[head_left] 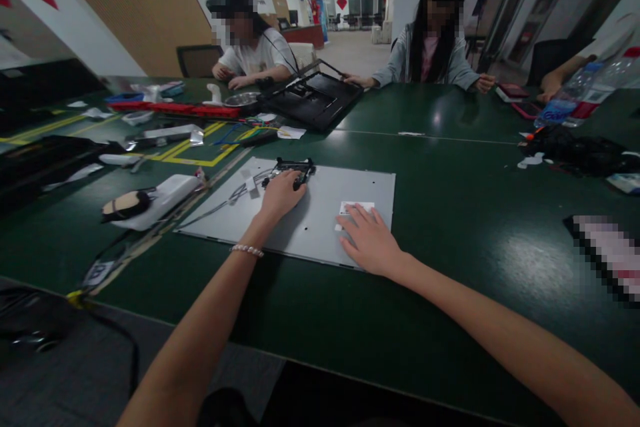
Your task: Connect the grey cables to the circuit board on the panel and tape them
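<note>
A grey metal panel (pixel 320 203) lies flat on the dark green table (pixel 450 227) in front of me. My left hand (pixel 281 193) rests on the panel's far left part, fingers curled onto a small black bracket (pixel 295 167) with thin cables (pixel 240 192) running left from it. My right hand (pixel 367 237) lies flat on the panel's near right part, fingers spread, beside a white label (pixel 356 207). A bead bracelet circles my left wrist.
A white device (pixel 160 199) sits left of the panel. Red bars (pixel 175 109), loose parts and a black monitor shell (pixel 315 99) lie further back. Two people sit across the table. Water bottles (pixel 585 90) and black items (pixel 580 150) are at the right.
</note>
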`<act>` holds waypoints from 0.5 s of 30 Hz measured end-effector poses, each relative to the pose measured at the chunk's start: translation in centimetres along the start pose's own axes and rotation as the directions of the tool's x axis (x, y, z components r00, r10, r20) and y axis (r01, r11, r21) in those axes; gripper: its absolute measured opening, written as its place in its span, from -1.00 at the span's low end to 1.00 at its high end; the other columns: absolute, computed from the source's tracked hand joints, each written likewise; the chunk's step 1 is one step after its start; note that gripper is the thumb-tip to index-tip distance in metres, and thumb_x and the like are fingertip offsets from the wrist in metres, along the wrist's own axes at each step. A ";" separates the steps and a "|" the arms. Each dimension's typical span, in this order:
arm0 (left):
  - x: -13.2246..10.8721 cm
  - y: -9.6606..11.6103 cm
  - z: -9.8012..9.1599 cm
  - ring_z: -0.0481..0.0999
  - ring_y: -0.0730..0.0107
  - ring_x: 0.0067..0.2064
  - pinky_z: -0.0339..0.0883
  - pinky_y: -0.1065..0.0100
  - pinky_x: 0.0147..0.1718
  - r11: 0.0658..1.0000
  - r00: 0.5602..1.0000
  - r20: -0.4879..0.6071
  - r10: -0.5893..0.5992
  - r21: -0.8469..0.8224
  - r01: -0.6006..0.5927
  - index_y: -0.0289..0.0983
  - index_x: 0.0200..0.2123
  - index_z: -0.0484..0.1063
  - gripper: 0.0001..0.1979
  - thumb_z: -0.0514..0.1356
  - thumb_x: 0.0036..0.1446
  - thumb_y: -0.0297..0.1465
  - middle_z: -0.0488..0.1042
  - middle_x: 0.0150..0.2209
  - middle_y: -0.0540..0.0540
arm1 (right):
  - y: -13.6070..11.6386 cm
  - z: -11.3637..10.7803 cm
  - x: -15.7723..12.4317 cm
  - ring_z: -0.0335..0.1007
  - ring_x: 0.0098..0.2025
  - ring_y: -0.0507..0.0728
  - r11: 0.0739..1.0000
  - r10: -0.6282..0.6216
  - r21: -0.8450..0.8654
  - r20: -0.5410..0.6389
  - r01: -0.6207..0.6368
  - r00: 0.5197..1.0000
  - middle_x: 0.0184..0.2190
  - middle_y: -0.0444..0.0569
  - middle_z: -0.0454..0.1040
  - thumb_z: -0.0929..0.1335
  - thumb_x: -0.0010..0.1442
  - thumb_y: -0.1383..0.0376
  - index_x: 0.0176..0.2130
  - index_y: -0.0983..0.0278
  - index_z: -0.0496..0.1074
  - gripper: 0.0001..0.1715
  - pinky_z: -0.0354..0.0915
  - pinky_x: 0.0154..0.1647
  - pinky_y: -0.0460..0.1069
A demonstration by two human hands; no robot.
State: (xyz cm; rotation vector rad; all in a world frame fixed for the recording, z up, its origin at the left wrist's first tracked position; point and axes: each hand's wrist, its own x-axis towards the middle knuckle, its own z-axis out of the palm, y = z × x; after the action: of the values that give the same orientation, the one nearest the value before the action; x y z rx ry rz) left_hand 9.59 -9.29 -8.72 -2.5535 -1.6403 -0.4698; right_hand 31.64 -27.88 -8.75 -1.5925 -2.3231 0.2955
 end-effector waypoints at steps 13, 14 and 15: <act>-1.6 -1.7 -2.8 0.37 0.12 0.14 0.15 0.17 0.16 0.986 0.956 -0.244 -0.161 -0.011 0.164 -0.33 0.14 0.34 -0.57 -0.03 0.26 -0.34 0.39 0.14 -0.24 | 0.0 0.0 0.0 -0.21 0.42 0.28 1.000 -0.005 0.013 -0.008 0.005 1.000 0.38 0.14 0.01 0.11 0.39 0.11 0.30 0.27 0.16 -0.41 -0.18 0.36 0.28; -1.7 -2.3 -3.1 0.38 0.08 0.13 0.18 0.15 0.14 0.978 0.950 -0.238 -0.202 0.010 0.210 -0.33 0.14 0.33 -0.56 -0.01 0.24 -0.33 0.39 0.13 -0.26 | 0.0 0.0 0.0 -0.22 0.42 0.28 1.000 -0.004 0.013 -0.006 0.004 1.000 0.38 0.14 0.01 0.11 0.39 0.11 0.30 0.26 0.16 -0.41 -0.18 0.36 0.29; -1.8 -3.0 -3.3 0.39 0.04 0.12 0.20 0.12 0.11 0.966 0.947 -0.210 -0.243 0.032 0.255 -0.33 0.16 0.32 -0.54 0.02 0.22 -0.31 0.40 0.12 -0.28 | 0.0 0.1 0.0 -0.22 0.42 0.28 1.000 -0.004 0.012 -0.003 0.004 1.000 0.38 0.14 0.01 0.11 0.38 0.11 0.30 0.26 0.17 -0.41 -0.18 0.36 0.29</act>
State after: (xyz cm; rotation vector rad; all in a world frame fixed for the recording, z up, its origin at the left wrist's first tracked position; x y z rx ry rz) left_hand 5.49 -10.36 -6.45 -2.1800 -1.8744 -0.6669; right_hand 31.64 -27.89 -8.85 -1.5813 -2.3173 0.3057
